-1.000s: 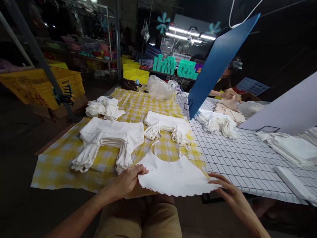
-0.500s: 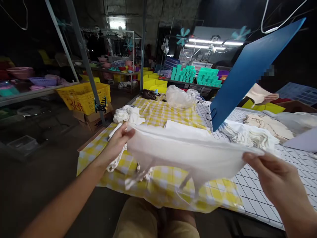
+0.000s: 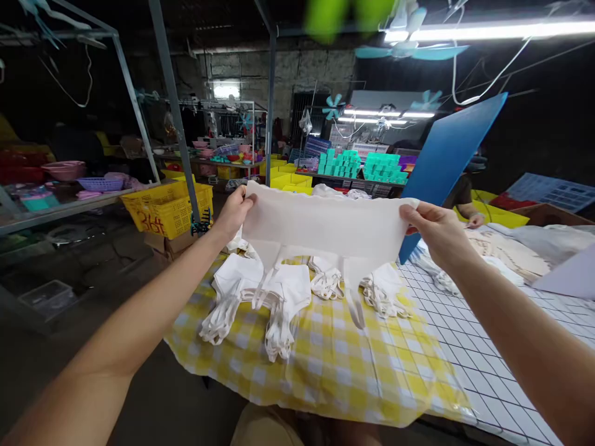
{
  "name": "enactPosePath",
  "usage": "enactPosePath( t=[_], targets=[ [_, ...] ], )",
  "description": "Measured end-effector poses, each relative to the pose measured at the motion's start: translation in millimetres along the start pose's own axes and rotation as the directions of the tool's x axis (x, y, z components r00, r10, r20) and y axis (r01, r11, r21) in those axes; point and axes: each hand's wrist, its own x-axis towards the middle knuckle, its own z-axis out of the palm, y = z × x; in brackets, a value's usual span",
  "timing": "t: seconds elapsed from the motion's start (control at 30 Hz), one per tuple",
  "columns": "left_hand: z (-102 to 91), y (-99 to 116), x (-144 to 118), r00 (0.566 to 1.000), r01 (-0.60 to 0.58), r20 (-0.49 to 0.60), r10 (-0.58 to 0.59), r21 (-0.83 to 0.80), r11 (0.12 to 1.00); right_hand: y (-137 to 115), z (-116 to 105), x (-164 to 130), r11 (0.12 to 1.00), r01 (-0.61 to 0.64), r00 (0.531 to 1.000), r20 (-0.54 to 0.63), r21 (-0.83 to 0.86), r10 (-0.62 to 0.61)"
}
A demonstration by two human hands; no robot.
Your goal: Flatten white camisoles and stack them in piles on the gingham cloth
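A thin white strappy top (image 3: 320, 223) is stretched out in the air between my hands, wide edge uppermost and straps hanging down. My left hand (image 3: 238, 212) pinches its upper left corner between thumb and fingers. At the upper right corner, my right hand (image 3: 432, 228) grips the same edge. Beneath the hanging straps lies a stack of similar white tops (image 3: 288, 285), its bunched straps toward me. Another bunch of white tops (image 3: 383, 288) lies to the right, partly hidden behind the held one.
A yellow checkered cloth (image 3: 334, 365) covers the near table, beside a white grid-patterned surface (image 3: 493, 353). A blue panel (image 3: 446, 167) stands slanted at the right. Behind it shows a co-worker's hand (image 3: 476, 220). At the left are a metal post (image 3: 174, 93) and a yellow crate (image 3: 167, 207).
Both hands have raised the top higher and brought its corners closer together. Its blurred straps now hang nearly still. The camera view has shifted, showing more of the stacks below.
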Motion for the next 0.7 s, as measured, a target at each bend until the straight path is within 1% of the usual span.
enactPosePath(
  t=[0.13, 0.2, 0.3, 0.47, 0.63, 0.7],
  targets=[
    [2.1, -3, 8, 0.999, 0.049, -0.008, -0.049, -0.065, 0.997, 4, 4, 5, 0.999, -0.037, 0.999, 0.021, -0.002, 0.037],
    [2.0, -6, 10, 0.997, 0.071, -0.023, -0.074, -0.098, 0.993, 6, 7, 5, 0.999, -0.038, 0.999, 0.028, -0.013, 0.038],
    [-0.5, -11, 15, 0.995, 0.075, -0.054, -0.082, -0.128, 0.989, 8, 12, 8, 0.999, -0.030, 0.999, 0.032, -0.033, 0.031],
    [-9.2, -17, 22, 0.993, 0.059, -0.095, -0.069, -0.104, 0.993, 12, 20, 15, 0.999, 0.018, 0.999, 0.044, -0.041, -0.016],
    [-22.1, -20, 23, 0.993, 0.035, -0.108, -0.046, -0.106, 0.994, 13, 32, 14, 0.999, 0.004, 0.998, 0.056, -0.040, -0.001],
    [-28.6, -23, 20, 0.991, 0.030, -0.126, -0.045, -0.113, 0.993, 15, 37, 11, 0.999, 0.009, 0.996, 0.084, -0.035, -0.006]
  ],
)
